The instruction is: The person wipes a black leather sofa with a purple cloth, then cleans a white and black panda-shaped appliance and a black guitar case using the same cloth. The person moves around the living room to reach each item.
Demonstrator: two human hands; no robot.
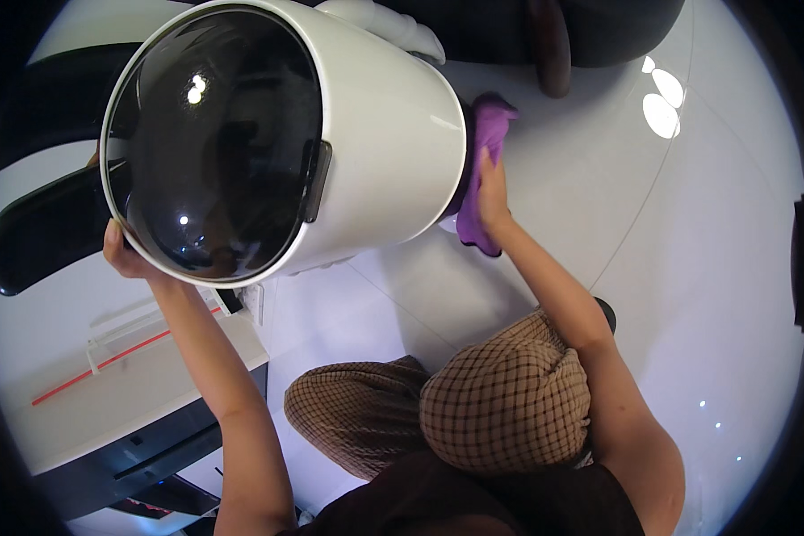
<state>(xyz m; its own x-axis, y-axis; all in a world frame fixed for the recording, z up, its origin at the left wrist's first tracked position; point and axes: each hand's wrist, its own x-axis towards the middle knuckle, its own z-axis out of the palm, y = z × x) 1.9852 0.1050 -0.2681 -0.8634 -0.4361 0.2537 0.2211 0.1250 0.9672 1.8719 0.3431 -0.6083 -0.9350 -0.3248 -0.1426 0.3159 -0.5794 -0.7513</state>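
A large white tapered housing [388, 134] with a glossy dark domed end [221, 167] fills the upper left. A small dark tab [318, 181] sits at the dome's edge. My left hand [128, 258] grips the white rim at its lower left, thumb showing on the edge and the other fingers largely hidden. With my right hand [492, 191] I hold a purple cloth [486, 134] against the dark band [467, 151] at the housing's narrower end. Part of the cloth is bunched under my palm.
Two glossy black curved pieces [53, 234] extend left behind the housing. A white segmented arm-like part [388, 27] and a large black rounded object [616, 30] are at the top. A cabinet [174, 429] with dark shelves stands lower left. Glossy pale tiles [656, 321] cover the floor.
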